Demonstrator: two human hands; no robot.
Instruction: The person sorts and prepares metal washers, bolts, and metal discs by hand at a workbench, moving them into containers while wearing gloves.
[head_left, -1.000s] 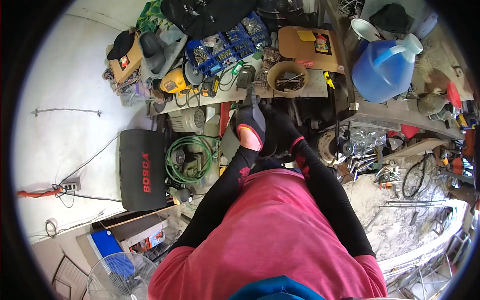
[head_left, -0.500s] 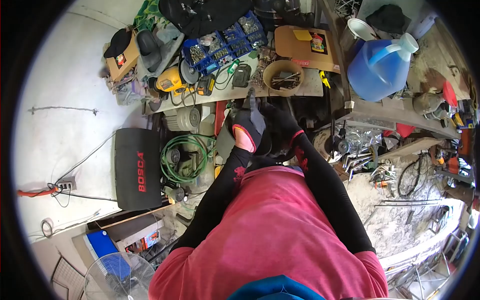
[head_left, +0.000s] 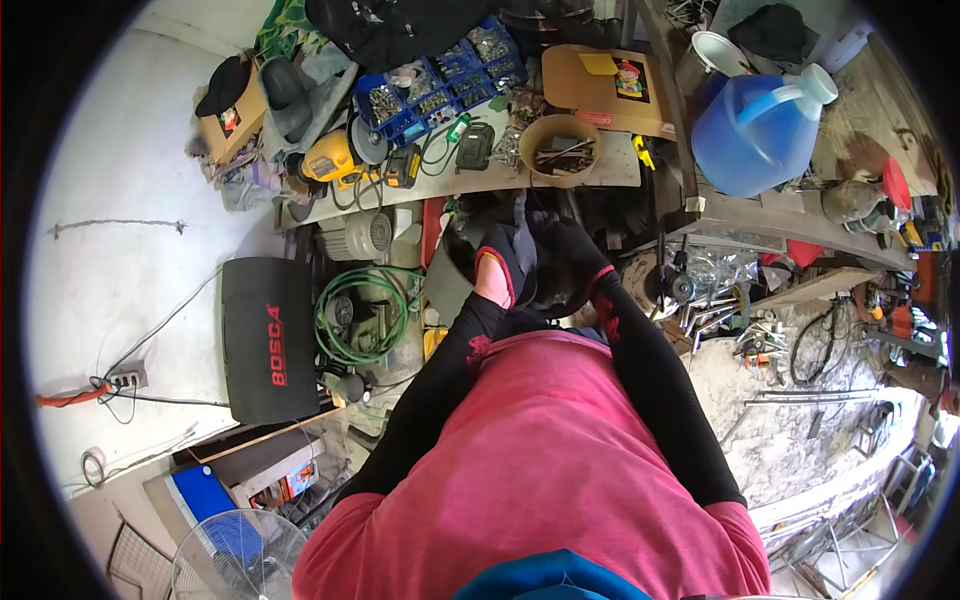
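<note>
My left hand point(head_left: 508, 252) wears a dark glove with a red cuff, and a strip of bare wrist shows below it. One grey gloved finger stretches up toward the bench edge; its other fingers are hidden. Close beside it, my right hand point(head_left: 566, 248) is in a black glove with red trim. Its fingers merge with the dark things behind, so I cannot tell what it holds. Both hands are together in front of the workbench point(head_left: 480, 190), over a black rounded object point(head_left: 560, 292). A grey curved container point(head_left: 446, 284) stands just left of my left hand.
On the bench are a yellow angle grinder point(head_left: 330, 156), a battery point(head_left: 403, 166), blue parts bins point(head_left: 437, 90) and a tub of metal pieces point(head_left: 560, 150). A jug of blue liquid point(head_left: 752, 135) stands right. A coiled green hose point(head_left: 368, 315) and black BOSCA panel point(head_left: 268, 340) are left.
The view has shifted slightly, so the surroundings sit a little further left. My left hand's stretched finger now reaches less far up and leans nearer my right hand.
</note>
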